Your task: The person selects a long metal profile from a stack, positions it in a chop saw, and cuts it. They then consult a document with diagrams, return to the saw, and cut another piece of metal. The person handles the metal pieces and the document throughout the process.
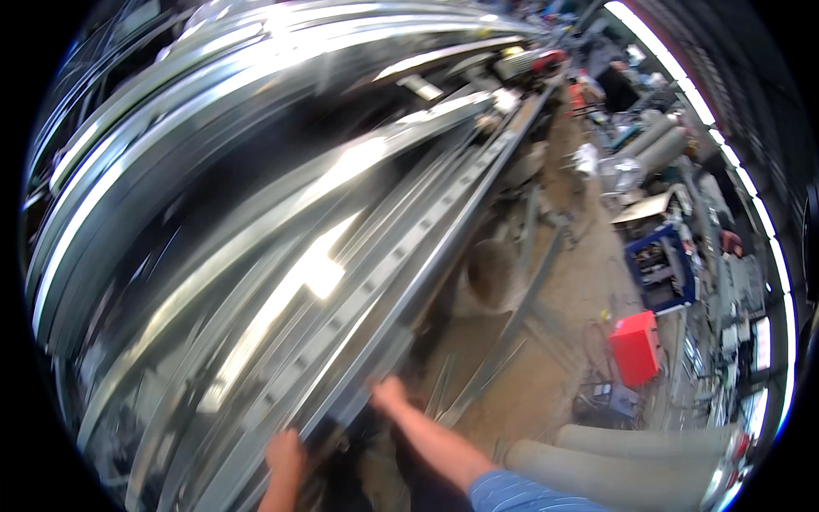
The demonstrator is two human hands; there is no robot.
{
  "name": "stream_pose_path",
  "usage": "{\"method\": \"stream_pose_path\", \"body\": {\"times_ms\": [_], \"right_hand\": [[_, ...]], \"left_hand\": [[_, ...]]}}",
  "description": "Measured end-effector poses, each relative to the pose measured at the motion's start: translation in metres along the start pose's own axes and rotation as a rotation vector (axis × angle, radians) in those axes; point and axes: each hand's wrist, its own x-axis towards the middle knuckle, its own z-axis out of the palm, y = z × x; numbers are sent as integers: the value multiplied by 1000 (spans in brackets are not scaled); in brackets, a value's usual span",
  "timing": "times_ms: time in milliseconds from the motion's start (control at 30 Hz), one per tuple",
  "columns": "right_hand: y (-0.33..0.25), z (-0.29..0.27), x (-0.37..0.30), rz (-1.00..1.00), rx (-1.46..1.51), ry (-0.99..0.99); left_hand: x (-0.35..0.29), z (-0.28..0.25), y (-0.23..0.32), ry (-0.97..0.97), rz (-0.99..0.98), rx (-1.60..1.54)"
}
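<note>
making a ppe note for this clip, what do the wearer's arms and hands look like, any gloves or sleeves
Both the left hand and the right hand look bare, with no gloves showing. A blue sleeve with small pale dashes covers part of the right arm, leaving the forearm bare; no left sleeve shows. Blur hides finer detail.

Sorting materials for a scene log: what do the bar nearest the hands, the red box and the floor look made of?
Bar: metal, likely steel; smooth, grey, with a dull sheen.
Red box: painted metal or plastic, can't tell; even, solid red.
Floor: possibly concrete or packed dirt; matte, brownish, blotchy.
</note>
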Motion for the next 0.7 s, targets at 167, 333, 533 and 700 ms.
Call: {"method": "stream_pose_path", "body": {"times_ms": [167, 333, 533, 700], "right_hand": [[-16, -20, 2, -82, -251, -153], [24, -9, 22, -277, -281, -153], [63, -80, 29, -425, -213, -262], [173, -226, 38, -255, -293, -25]], "left_hand": [[-3, -1, -5, -147, -113, 3], [23, -28, 47, -40, -138, -27], [130, -41, 144, 237, 73, -33], [226, -30, 241, 93, 116, 70]]}}
